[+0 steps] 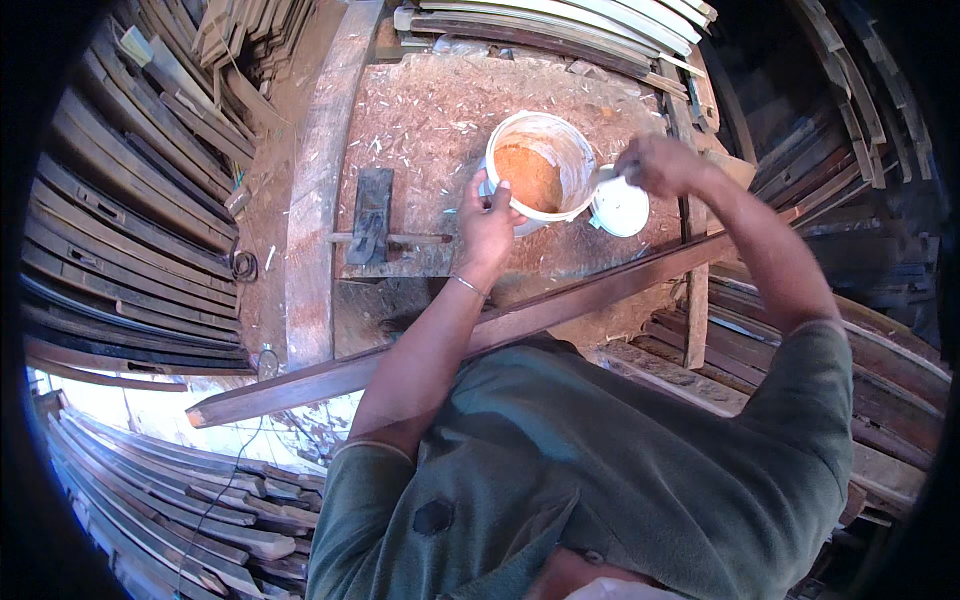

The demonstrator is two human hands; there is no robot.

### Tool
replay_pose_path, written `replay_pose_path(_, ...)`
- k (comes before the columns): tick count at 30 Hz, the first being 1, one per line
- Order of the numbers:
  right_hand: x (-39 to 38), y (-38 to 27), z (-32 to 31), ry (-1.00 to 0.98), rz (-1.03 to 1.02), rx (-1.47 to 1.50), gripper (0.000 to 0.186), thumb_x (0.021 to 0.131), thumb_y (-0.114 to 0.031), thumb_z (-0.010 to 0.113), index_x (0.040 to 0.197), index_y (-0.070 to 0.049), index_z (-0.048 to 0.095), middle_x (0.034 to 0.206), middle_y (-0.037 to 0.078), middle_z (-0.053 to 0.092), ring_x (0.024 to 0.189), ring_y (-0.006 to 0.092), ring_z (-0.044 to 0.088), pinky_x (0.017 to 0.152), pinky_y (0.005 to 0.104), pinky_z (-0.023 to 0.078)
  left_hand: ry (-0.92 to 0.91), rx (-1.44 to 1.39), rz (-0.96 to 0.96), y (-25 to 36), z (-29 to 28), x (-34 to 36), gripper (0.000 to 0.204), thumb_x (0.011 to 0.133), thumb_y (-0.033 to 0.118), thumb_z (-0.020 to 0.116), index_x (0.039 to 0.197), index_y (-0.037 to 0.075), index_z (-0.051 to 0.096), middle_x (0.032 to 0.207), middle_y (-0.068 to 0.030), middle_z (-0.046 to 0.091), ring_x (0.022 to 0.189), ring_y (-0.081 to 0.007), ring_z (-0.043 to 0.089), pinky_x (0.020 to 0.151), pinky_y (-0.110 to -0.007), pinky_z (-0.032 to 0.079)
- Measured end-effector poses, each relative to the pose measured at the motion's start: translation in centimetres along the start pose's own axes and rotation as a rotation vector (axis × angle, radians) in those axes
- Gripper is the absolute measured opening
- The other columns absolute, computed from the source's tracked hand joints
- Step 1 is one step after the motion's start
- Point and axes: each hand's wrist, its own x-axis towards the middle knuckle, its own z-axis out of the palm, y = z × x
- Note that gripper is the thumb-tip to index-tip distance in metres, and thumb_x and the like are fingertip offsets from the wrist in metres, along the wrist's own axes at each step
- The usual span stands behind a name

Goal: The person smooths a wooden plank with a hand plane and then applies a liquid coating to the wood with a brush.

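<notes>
My left hand [490, 225] grips the near left rim of a white plastic bucket [578, 172], thumb over the edge. The bucket is tilted toward me, and an orange-brown paste or powder [525, 178] lies inside it. My right hand [662, 166] is closed just right of the bucket's mouth. Something small and greyish shows at its fingers, too blurred to name. Below that hand, a round white tub or lid [622, 210] rests on the bench. Left of my left hand lies a dark rectangular wooden block [372, 215] with a thin rod across it.
The workbench [430, 110] is strewn with pale shavings. A long wooden beam [600, 290] slants in front of me, passing beneath my left forearm. Stacked planks stand at left [130, 210], lower left [190, 500] and right [880, 350]; pale strips [580, 25] lie along the far edge.
</notes>
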Motion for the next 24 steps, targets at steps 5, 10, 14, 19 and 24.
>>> replay_pose_path(5, 5.1, -2.7, -2.1, -0.233, -0.033, -0.068, 0.024, 0.075, -0.015, 0.062, 0.094, -0.007, 0.074, 0.087, 0.017, 0.071, 0.086, 0.0325, 0.068, 0.08, 0.0417, 0.053, 0.013, -0.06, -0.014, -0.4, 0.0, 0.1, 0.05, 0.096, 0.018, 0.06, 0.138, 0.003, 0.04, 0.088, -0.007, 0.057, 0.064, -0.0096, 0.057, 0.055, -0.026, 0.055)
replay_pose_path(10, 7.0, -3.6, -2.0, -0.005, 0.058, -0.355, 0.018, 0.073, -0.016, 0.067, 0.086, -0.003, 0.072, 0.091, 0.017, 0.071, 0.089, 0.0331, 0.068, 0.077, 0.0413, 0.052, -0.014, 0.022, -0.033, 0.3, -0.2, -0.2, 0.055, 0.093, 0.019, 0.064, 0.14, 0.004, 0.039, 0.087, -0.0059, 0.058, 0.068, -0.0088, 0.057, 0.058, -0.027, 0.056)
replay_pose_path(14, 7.3, -5.3, -2.4, -0.444, -0.045, -0.203, 0.018, 0.073, -0.014, 0.061, 0.085, -0.008, 0.074, 0.091, 0.017, 0.071, 0.085, 0.0338, 0.069, 0.078, 0.042, 0.054, 0.007, 0.298, 0.094, -1.6, -1.2, -0.1, 0.066, 0.088, 0.02, 0.07, 0.143, 0.003, 0.038, 0.081, -0.0036, 0.059, 0.069, -0.0099, 0.058, 0.059, -0.025, 0.051)
replay_pose_path(19, 7.5, -3.3, -2.3, -0.112, 0.075, -0.426, 0.02, 0.076, -0.011, 0.059, 0.089, -0.004, 0.073, 0.088, 0.02, 0.07, 0.086, 0.0345, 0.069, 0.077, 0.042, 0.054, -0.069, 0.373, 0.109, -0.5, -0.7, -1.7, 0.079, 0.083, 0.026, 0.073, 0.146, 0.002, 0.032, 0.087, -0.0096, 0.06, 0.078, -0.0182, 0.059, 0.077, -0.034, 0.049)
replay_pose_path(24, 5.3, -2.6, -1.8, -0.359, 0.027, 0.1, 0.024, 0.076, -0.017, 0.073, 0.095, -0.002, 0.073, 0.094, 0.017, 0.07, 0.088, 0.0319, 0.068, 0.08, 0.0389, 0.052, 0.011, 0.613, 0.294, -1.1, -0.6, -2.0, 0.081, 0.081, 0.029, 0.074, 0.146, 0.002, 0.032, 0.117, -0.0186, 0.049, 0.106, -0.0304, 0.053, 0.092, -0.041, 0.044)
